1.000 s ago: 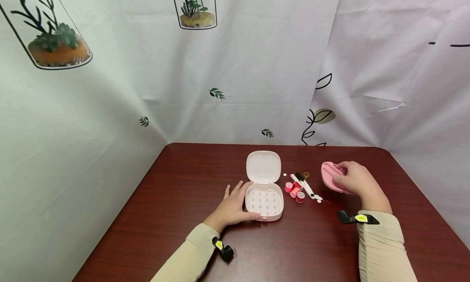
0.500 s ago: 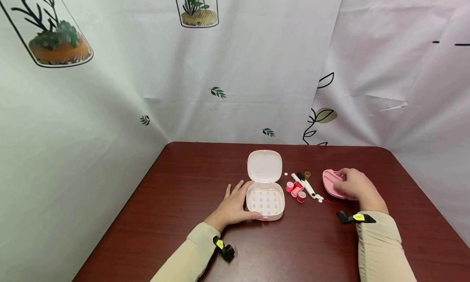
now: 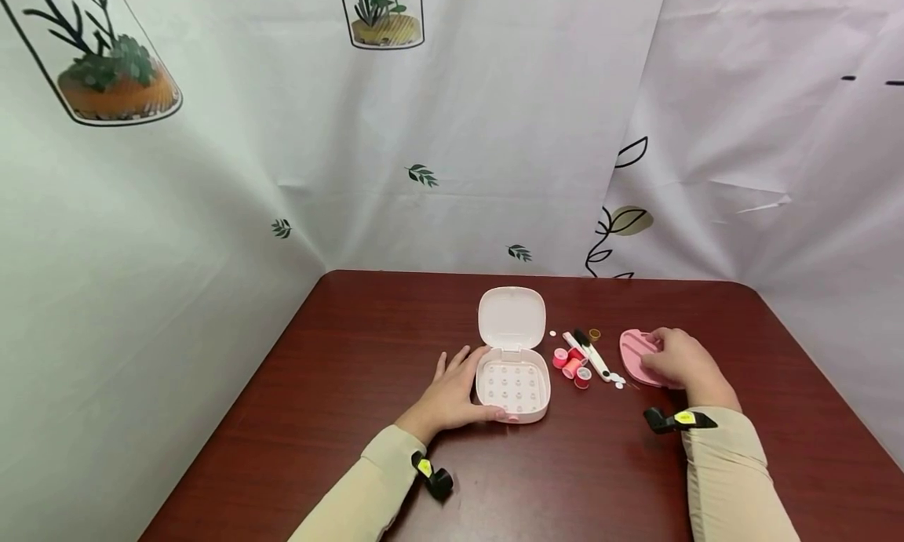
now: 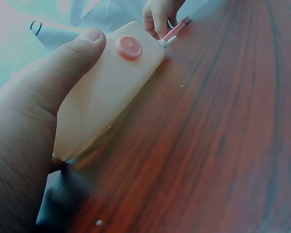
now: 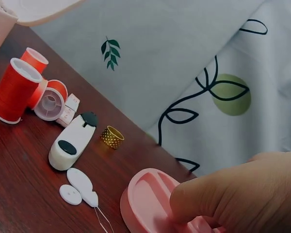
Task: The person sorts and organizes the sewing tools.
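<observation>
On the table stands a pale pink sewing box (image 3: 534,413), its lid (image 3: 512,316) raised and rows of small pegs inside. My left hand (image 3: 452,393) grips its left side, thumb at the front and fingers around behind. In the left wrist view, the thumb lies beside a round pink button (image 4: 130,47) on the box front. To the right, my right hand (image 3: 683,365) holds a pink tray insert (image 3: 637,354) low at the tabletop, thumb on its upper face. The right wrist view shows the grooves of the tray; the other fingers are mostly hidden.
Between box and tray lie several red and pink thread spools (image 5: 17,90), a white tool with dark ends (image 5: 72,143), a gold thimble (image 5: 112,137), a white button (image 5: 70,194) and a needle threader (image 5: 81,183). A printed cloth (image 3: 466,134) hangs behind the table (image 3: 381,314).
My right hand has lowered the pink tray toward the table and slightly nearer to me; the tray now lies flatter. The left hand keeps its grip on the box. The view has shifted slightly.
</observation>
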A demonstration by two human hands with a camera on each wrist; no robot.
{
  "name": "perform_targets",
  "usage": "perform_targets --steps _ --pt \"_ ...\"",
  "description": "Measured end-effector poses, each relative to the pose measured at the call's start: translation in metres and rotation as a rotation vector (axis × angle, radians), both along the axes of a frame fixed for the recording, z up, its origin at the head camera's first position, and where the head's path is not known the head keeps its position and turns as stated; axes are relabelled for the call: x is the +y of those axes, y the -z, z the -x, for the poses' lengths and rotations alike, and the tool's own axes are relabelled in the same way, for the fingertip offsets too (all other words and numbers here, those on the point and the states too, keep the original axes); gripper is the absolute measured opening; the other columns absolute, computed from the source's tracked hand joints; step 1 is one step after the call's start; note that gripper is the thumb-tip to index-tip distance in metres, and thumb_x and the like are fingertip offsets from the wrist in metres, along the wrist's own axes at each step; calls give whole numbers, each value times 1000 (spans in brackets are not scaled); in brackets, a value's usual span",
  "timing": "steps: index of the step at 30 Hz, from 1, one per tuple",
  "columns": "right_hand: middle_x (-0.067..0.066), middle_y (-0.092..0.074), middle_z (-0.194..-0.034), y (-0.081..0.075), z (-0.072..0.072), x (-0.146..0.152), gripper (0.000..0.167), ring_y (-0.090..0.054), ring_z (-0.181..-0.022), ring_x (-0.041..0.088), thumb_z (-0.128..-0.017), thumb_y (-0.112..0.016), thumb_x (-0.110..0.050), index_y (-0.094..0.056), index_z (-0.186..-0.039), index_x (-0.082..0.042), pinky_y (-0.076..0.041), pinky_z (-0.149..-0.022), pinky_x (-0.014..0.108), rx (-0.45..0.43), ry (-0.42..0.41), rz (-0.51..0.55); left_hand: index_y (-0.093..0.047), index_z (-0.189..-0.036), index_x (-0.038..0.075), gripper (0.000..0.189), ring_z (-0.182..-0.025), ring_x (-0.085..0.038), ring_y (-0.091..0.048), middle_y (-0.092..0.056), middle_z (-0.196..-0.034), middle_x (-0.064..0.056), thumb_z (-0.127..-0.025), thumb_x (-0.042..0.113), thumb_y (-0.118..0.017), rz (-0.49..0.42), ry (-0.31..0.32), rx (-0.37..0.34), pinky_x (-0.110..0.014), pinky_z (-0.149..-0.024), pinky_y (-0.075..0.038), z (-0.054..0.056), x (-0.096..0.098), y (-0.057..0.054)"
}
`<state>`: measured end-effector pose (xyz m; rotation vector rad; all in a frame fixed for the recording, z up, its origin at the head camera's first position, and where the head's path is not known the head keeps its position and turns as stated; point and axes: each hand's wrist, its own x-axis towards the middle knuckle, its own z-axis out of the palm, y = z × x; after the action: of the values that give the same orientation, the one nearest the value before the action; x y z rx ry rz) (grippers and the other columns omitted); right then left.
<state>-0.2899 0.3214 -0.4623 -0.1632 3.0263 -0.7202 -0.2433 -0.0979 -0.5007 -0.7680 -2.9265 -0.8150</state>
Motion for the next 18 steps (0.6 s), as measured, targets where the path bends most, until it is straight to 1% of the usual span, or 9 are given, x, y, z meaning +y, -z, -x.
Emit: perform_targets --steps 6,11,14,18 --pt "26 -65 -97 -3 -1 -2 54 -58 -82 34 -78 -68 -17 -58 -120 16 -48 -75 44 -27 15 7 -27 -159 25 110 -151 -30 -24 -37 -160 5 -72 74 -73 5 -3 -5 -64 -119 -5 0 0 -1" --pt "32 -62 -107 -12 -5 -4 56 -59 -90 40 -81 -70 -16 -55 -126 14 -49 -80 54 -50 16 25 -28 -158 26 110 -151 -30 -25 -42 -157 3 -70 75 -74 2 -10 -2 -63 -119 -6 0 0 0" --pt "34 -61 -111 -20 -7 -7 58 -59 -96 44 -84 -72 -18 -53 -129 12 -48 -84 59 -34 9 27 -28 -158 28 110 -151 -30 -25 -43 -157 3 -69 76 -74 1 -13 1 -62 -119 -6 0 1 1" --pt "32 -64 -111 -30 -8 -13 53 -61 -99 45 -89 -70 -23 -55 -129 10 -48 -87 62 29 -24 33 -28 -158 28 110 -150 -29 -26 -43 -157 3 -69 77 -73 5 -10 7 -63 -119 -6 1 1 1"
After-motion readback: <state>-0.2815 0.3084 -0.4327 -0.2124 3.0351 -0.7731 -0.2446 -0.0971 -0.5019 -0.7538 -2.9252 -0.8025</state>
